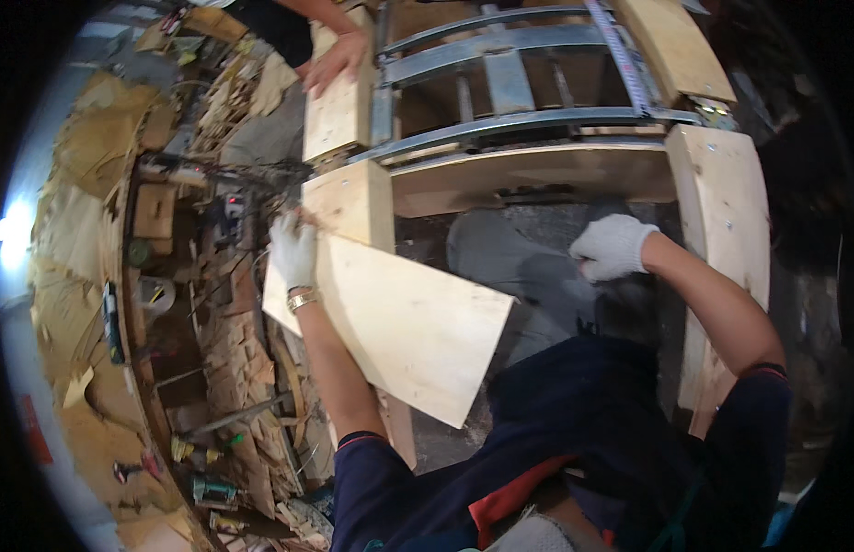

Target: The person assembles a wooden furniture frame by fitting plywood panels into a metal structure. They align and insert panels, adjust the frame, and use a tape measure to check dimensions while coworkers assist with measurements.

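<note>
My left hand [293, 250], in a white glove, grips the upper left end of a pale flat wooden board [399, 317]. The board lies slanted in front of my body, and its upper edge meets a thick light wooden beam [353, 198]. Over my lap, apart from the board, my right hand [614, 247] is gloved too. Its fingers are curled in, and whatever they may hold is hidden. To its right stands another thick wooden beam [726, 221] with screw heads in its face.
Ahead, a grey metal frame [510, 74] spans between wooden beams, with a tape measure [620, 57] laid across it. Another person's hand [339, 63] rests on the far left beam. Wood scraps [238, 368] and tools, including a drill [132, 467], lie at the left.
</note>
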### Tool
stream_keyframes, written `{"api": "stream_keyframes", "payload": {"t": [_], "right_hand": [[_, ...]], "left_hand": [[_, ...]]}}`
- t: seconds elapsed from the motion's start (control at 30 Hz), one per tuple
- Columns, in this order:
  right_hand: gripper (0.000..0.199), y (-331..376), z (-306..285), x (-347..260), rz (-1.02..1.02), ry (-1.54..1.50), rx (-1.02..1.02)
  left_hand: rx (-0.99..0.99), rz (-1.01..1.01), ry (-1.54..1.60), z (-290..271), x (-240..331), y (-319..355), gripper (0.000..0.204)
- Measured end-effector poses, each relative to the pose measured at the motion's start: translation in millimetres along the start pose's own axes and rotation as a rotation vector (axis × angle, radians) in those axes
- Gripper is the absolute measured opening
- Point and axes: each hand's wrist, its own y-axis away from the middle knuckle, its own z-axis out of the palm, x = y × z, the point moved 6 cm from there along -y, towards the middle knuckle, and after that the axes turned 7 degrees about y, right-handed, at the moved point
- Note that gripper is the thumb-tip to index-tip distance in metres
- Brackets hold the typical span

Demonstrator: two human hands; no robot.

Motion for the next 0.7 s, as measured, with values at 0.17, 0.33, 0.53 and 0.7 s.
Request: {"api": "stream_keyframes", "payload": {"t": [0.17,0.33,0.53,0.7], "right_hand": [[0.037,-13.5,11.3,0.0,-0.077,0.030,0.058],[0.037,-13.3,9.3,1.4,-0.059,0.053,-0.007],[0.039,-17.9,14.1,0.6,-0.066,0.028,-0.018],[0.039,-19.2,14.1,-2.8,-0.071,0.035,-0.013]], "left_hand": [[-0.002,-0.017,0.309,9.9,-44.4,11.0,0.040],[-0.177,-0.006,0.105,11.8,-33.4,-3.5,0.050],[-0.164,0.013,0.047,14.4,-46.5,-5.3,0.052],[-0.229,-0.047,0.046,12.6,-41.1,-1.8,0.057]]}}
